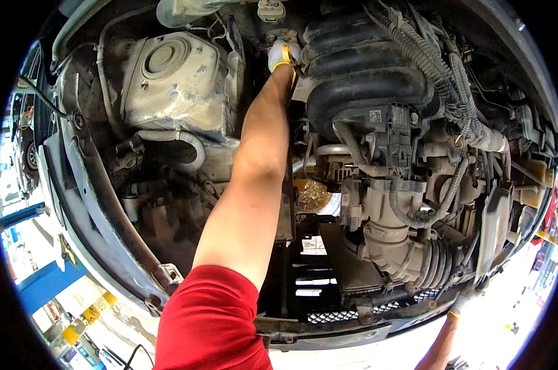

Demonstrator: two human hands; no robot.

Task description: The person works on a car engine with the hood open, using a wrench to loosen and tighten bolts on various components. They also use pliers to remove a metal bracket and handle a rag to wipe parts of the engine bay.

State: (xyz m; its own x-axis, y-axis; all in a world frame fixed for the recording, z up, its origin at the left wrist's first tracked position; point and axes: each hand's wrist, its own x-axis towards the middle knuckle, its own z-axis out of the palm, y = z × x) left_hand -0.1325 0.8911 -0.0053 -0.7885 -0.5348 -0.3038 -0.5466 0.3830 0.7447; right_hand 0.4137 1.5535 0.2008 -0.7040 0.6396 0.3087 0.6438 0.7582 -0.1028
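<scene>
My left arm, in a red sleeve, reaches far into the car's engine bay. My left hand (283, 55) wears a light grey glove with a yellow cuff. It is down between the black ribbed intake manifold (368, 86) and the dusty beige strut-tower panel (177, 77), against parts at the back. Its fingers are mostly hidden. At the lower right, my right hand (468, 300), in a similar grey glove, lies on the bay's front edge. Its fingers look stretched along that edge, though glare blurs them. I see no tool in either hand.
A corrugated air intake hose (436, 262) and a wiring loom (442, 74) fill the right side. Below the engine, a yellowish pan (313, 195) shows through a gap. A blue lift arm (48, 287) stands outside at the left. Metal brackets and panel edges surround my left arm.
</scene>
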